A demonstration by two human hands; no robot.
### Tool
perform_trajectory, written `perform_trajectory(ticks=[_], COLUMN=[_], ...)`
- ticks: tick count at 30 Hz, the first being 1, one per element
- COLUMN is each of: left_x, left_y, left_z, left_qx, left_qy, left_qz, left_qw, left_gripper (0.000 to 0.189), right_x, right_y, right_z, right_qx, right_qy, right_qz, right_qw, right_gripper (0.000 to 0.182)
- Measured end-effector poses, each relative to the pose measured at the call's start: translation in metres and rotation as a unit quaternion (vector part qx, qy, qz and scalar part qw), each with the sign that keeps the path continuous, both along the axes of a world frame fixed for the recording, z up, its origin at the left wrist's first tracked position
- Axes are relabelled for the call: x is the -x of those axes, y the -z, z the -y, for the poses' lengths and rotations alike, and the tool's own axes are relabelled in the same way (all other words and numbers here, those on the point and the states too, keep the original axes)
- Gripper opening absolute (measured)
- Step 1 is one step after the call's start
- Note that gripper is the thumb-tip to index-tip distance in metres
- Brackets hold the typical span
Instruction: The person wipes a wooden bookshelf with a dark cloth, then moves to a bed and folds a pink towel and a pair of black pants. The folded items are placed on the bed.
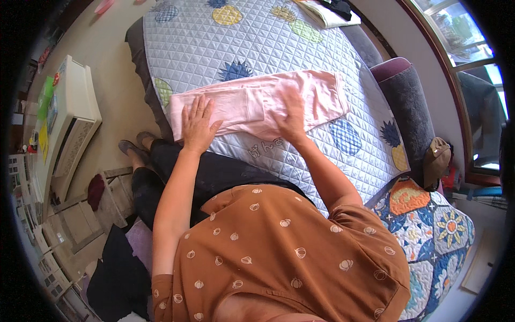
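A pair of pale pink trousers [318, 94] lies on a quilted bed cover [189, 48] printed with pineapples. One end of the legs is folded back over itself, with a cuff near the middle; the waistband is at the right. My left hand [198, 122] rests flat on the folded end, fingers a little apart. Toward the waist part, my right hand [293, 116] is laid on the cloth, its fingers blurred. Neither hand grips anything. Some creases show in the fabric around my right hand.
A dark grey bolster [406, 96] lines the bed's right side, with a brown cap [437, 155] at its end. Folded clothes [332, 14] lie at the far edge. To the left stand a cream cabinet [78, 108] and a wooden chair [106, 201]. A patchwork quilt [426, 233] is at the lower right.
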State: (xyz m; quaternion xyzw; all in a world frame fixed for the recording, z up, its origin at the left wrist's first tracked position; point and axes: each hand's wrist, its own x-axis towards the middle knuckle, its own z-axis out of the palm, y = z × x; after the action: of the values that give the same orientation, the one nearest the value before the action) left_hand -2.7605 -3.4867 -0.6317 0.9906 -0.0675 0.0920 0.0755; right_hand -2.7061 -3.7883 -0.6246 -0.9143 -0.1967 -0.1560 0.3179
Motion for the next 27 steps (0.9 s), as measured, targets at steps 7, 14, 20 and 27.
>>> perform_trajectory(ticks=[7,14,20,27], left_x=[0.010,0.024,0.037,0.045], left_y=[-0.004,-0.006,-0.007,-0.006], left_z=[0.006,0.006,-0.004,-0.023], left_qx=[0.028,0.037,0.099,0.454], left_qy=[0.022,0.011,-0.012,-0.144], left_qz=[0.031,0.025,0.089,0.088], left_qw=[0.999,0.999,0.991,0.875], left_gripper=[0.068,0.065,0.053,0.050], right_x=[-0.009,-0.033,-0.050,0.005], right_y=[0.043,0.034,-0.029,-0.073], right_z=[0.152,0.158,0.063,-0.095], right_qx=[-0.565,-0.727,-0.638,-0.193], right_qy=[0.411,0.257,0.098,-0.085], right_qz=[-0.096,-0.248,-0.208,-0.108], right_qw=[0.709,0.586,0.735,0.971], right_gripper=[0.045,0.038,0.028,0.025])
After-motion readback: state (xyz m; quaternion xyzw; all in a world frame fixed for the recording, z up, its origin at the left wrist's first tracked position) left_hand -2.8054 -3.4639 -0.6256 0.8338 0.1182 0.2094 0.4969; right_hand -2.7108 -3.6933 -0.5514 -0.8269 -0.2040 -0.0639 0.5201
